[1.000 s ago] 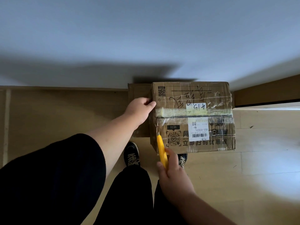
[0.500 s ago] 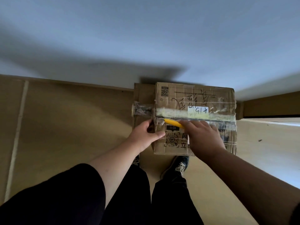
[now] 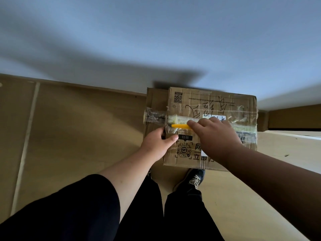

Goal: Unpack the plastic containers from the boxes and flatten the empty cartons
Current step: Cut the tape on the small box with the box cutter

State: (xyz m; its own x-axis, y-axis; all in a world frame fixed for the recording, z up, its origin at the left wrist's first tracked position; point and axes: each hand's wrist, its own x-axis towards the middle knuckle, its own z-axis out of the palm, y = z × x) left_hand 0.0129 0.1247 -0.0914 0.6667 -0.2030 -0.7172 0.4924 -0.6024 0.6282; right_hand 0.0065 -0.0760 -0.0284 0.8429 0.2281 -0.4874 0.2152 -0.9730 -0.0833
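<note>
The left hand (image 3: 157, 145) clamps the left edge of the taped carton (image 3: 211, 129) standing by the wall. Right of it, the right hand (image 3: 214, 136) grips a yellow cutter (image 3: 180, 126) at the tape seam (image 3: 243, 129). A slip leftward could nick the bracing fingers.

Plain pale wall (image 3: 156, 32) fills the upper half, bluish-grey, w/ a broad dark shadow (image 3: 107, 70) slanting across it down toward the floor line. Light wood-look floor (image 3: 260, 197) at the bottom right, brighter on that side. At left, a big brown flat surface (image 3: 78, 122) w/ one pale stripe (image 3: 26, 145) running lengthwise. Dark brown strip (image 3: 295, 117) at far right, along the wall's base.
</note>
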